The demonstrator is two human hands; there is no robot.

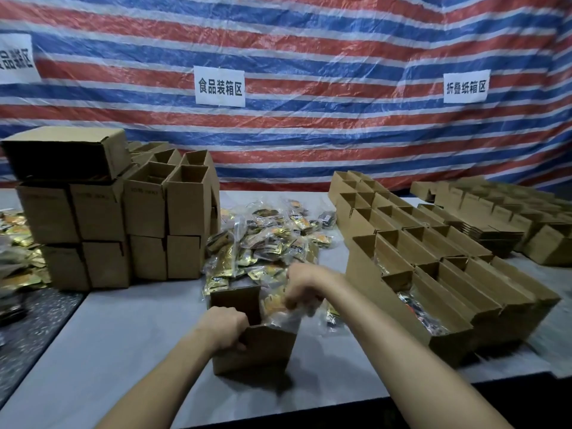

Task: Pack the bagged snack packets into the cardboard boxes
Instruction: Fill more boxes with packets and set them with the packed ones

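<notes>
A small open cardboard box (257,351) stands upright on the grey table in front of me. My left hand (227,326) grips its near left rim. My right hand (305,287) is closed on a clear bag of snack packets (280,308), which sits partly inside the box's open top on the right. Behind the box lies a heap of bagged snack packets (263,239) in gold and orange wrappers.
Stacked boxes (123,218) stand at the left. Rows of open boxes (433,274) fill the right side, some holding bags. More packets (18,243) lie at the far left. A striped tarp (278,134) with paper signs hangs behind the table (123,351).
</notes>
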